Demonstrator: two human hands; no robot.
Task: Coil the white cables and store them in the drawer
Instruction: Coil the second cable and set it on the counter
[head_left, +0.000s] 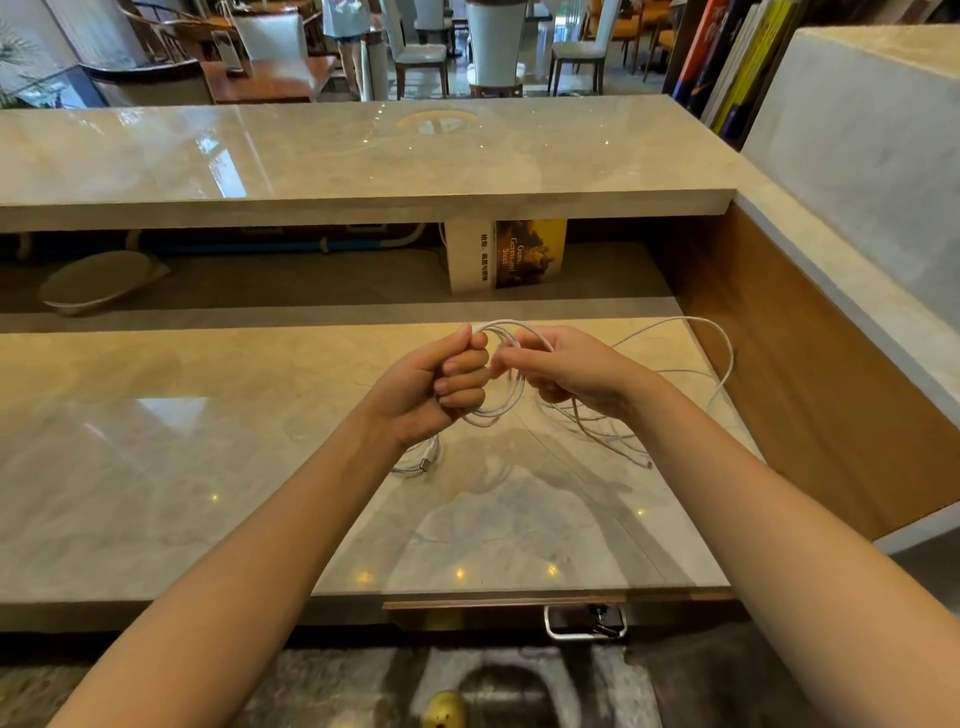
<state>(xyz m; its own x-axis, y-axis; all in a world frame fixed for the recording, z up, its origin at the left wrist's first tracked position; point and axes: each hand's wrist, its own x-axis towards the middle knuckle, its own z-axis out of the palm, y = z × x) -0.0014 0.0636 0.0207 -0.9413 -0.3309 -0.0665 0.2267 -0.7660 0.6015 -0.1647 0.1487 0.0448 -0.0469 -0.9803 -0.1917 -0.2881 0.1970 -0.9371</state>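
Note:
My left hand (441, 382) is closed in a fist around a bunch of loops of a white cable (506, 402), held a little above the marble desk (208, 467). My right hand (566, 371) grips the same cable just beside it, fingers curled around the strands. A long loose length of white cable (727, 358) arcs out to the right and trails back onto the desk. A cable end with a white plug (427, 462) lies on the desk below my left wrist. The drawer (498, 616) under the desk edge has a metal handle (584, 623) and looks shut.
A raised marble counter (363, 156) runs across behind the desk, with a book (506, 254) standing in the gap beneath it. A wooden side panel (810, 374) borders the desk on the right. Chairs and tables stand far behind. A yellow object (444, 709) lies on the floor.

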